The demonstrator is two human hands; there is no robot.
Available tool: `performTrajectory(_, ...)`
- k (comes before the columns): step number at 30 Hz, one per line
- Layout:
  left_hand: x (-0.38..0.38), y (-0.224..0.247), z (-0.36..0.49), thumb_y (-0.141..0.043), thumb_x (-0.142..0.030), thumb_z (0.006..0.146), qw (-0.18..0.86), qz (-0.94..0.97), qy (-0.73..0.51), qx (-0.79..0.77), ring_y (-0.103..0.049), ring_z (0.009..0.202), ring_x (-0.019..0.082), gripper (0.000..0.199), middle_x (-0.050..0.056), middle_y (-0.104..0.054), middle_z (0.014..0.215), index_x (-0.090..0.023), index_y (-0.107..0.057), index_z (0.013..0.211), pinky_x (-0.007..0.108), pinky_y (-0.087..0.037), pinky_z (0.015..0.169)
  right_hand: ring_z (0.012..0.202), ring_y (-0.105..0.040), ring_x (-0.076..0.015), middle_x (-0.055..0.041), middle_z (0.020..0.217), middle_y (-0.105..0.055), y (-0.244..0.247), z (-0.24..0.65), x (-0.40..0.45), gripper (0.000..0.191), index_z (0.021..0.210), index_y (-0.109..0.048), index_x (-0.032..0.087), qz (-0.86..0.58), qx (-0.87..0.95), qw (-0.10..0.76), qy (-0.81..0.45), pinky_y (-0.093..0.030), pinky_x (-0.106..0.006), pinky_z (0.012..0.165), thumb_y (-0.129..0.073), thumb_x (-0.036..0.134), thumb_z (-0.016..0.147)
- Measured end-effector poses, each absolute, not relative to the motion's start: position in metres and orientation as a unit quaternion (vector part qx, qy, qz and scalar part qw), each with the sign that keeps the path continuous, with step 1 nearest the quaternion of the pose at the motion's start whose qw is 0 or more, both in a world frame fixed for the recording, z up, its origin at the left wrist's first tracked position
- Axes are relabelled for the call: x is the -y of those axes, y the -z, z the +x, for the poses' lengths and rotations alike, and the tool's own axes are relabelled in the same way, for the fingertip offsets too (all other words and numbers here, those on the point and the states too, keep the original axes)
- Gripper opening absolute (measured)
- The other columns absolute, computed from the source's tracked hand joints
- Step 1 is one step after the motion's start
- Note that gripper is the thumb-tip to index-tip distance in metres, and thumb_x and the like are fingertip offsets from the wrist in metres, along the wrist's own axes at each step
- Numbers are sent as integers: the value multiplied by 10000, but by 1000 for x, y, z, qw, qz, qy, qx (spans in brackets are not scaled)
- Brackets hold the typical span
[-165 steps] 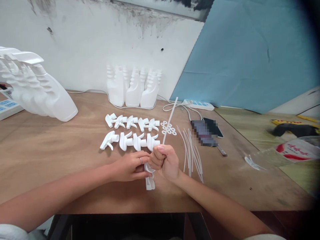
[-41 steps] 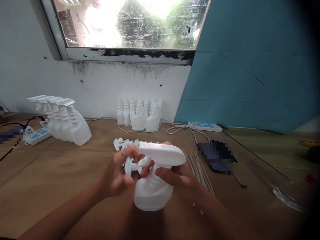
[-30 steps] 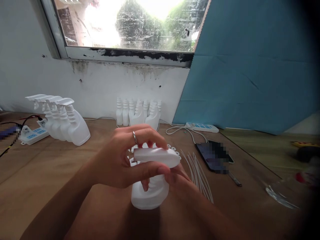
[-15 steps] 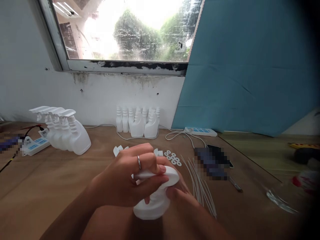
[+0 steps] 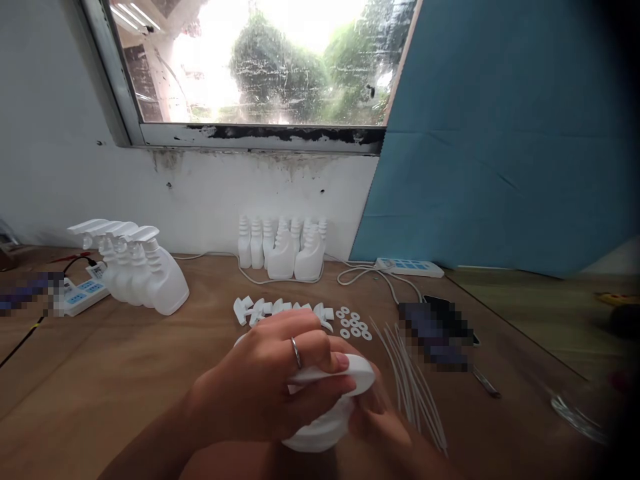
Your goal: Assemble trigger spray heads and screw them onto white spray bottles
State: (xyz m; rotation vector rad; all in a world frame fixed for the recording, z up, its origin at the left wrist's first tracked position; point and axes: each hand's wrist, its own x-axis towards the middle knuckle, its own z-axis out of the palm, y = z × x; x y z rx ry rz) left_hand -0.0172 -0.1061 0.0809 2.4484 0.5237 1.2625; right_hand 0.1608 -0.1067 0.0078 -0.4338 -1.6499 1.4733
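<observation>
A white plastic spray bottle (image 5: 320, 433) is held low at the front, tilted and partly covered by both hands. My left hand (image 5: 265, 380), with a ring on one finger, is closed over the white spray head (image 5: 364, 375) at its top. From the right side, my right hand (image 5: 383, 421) grips the bottle just under the head; most of its fingers are hidden behind the bottle. Just beyond the hands lie white trigger spray heads (image 5: 243, 311) in a row, partly hidden, and several small white ring washers (image 5: 355, 324). To the right, thin white dip tubes (image 5: 413, 393) are spread out.
White bottles without heads (image 5: 309, 257) stand by the wall. Bottles with spray heads (image 5: 167, 283) stand at left beside a power strip (image 5: 85, 297). Another power strip (image 5: 410, 267), a dark phone-like device (image 5: 450, 319), a metal tool (image 5: 486, 382) and a clear bottle (image 5: 577, 420) lie right.
Both hands and the bottle sit slightly lower and farther right in view, as the whole scene has shifted. More of the row of spray heads shows behind my left hand. Both grips persist.
</observation>
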Motion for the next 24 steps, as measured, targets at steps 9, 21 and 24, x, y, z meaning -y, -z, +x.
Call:
performTrajectory(9,113,-80,-25,-603,-112,828,185,872,-417,-174,-501,697,114,93,22,-566,788,-154,-544,886,255,-423,642,619,-546,-142,-25,702,-584,-3,160,112,324,816,-552,179,-201,689,475,-510,-439,-240,574,-655,485,792)
performTrajectory(21,103,-79,-32,-607,-237,879,234,857,-418,-192,-612,732,135,159,58,-675,830,-146,-664,996,249,-486,642,666,-589,-163,-27,695,-632,-10,153,102,346,791,-566,186,-203,670,440,-562,-474,-269,617,-713,497,749)
performTrajectory(24,97,-79,-43,-609,-276,884,234,847,-434,-198,-620,819,160,251,70,-696,951,-188,-650,1114,287,-496,748,655,-542,-136,-13,697,-598,-19,155,95,357,775,-596,170,-182,694,358,-598,-447,-260,632,-706,507,737)
